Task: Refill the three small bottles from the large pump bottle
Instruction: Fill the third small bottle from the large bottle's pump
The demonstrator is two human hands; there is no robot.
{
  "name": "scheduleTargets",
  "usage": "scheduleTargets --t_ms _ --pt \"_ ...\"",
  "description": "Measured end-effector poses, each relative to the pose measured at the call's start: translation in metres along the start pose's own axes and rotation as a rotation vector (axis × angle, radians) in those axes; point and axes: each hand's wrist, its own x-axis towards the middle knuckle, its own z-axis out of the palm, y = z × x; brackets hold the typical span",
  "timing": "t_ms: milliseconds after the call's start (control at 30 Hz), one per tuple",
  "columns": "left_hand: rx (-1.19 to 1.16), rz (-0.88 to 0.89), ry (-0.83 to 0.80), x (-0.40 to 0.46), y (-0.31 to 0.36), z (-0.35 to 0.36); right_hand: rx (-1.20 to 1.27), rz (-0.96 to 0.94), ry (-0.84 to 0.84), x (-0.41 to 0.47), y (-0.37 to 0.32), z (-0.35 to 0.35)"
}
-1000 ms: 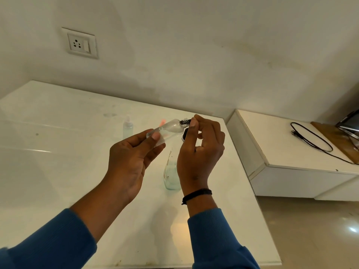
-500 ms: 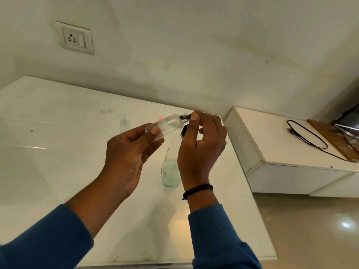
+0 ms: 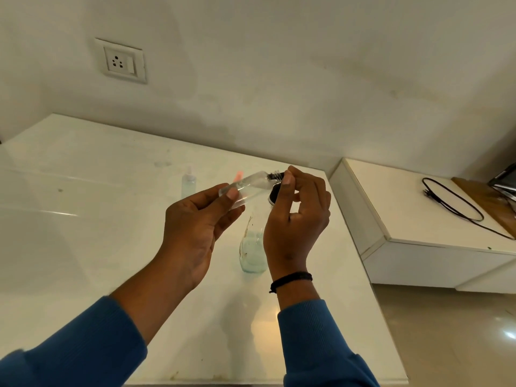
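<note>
My left hand (image 3: 195,227) holds a small clear bottle (image 3: 245,188) tilted in the air, its neck pointing right. My right hand (image 3: 296,219) pinches a black cap (image 3: 281,175) with thumb and forefinger at the end of the bottle's threaded neck. Below the hands, the large clear bottle (image 3: 252,250) stands on the white table (image 3: 97,219) with a little pale liquid in it. Its top is hidden behind my right hand. A second small bottle (image 3: 188,182) stands further back. A pink tip (image 3: 239,175) shows behind the held bottle.
A wall socket (image 3: 121,61) is on the wall above the table. To the right stands a lower white cabinet (image 3: 405,219) with a black cable (image 3: 458,202), a wooden board (image 3: 491,199) and a dark device. The table's right edge drops to a tiled floor (image 3: 446,331).
Both hands keep nearly the same pose on the bottle and cap. The view has shifted slightly.
</note>
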Motion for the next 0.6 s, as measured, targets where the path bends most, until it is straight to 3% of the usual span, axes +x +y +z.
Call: scheduleTargets --t_ms 600 --pt "-0.004 -0.002 -0.008 0.0026 0.0006 -0.0017 -0.013 -0.019 0.0 0.0005 -0.0024 -0.0007"
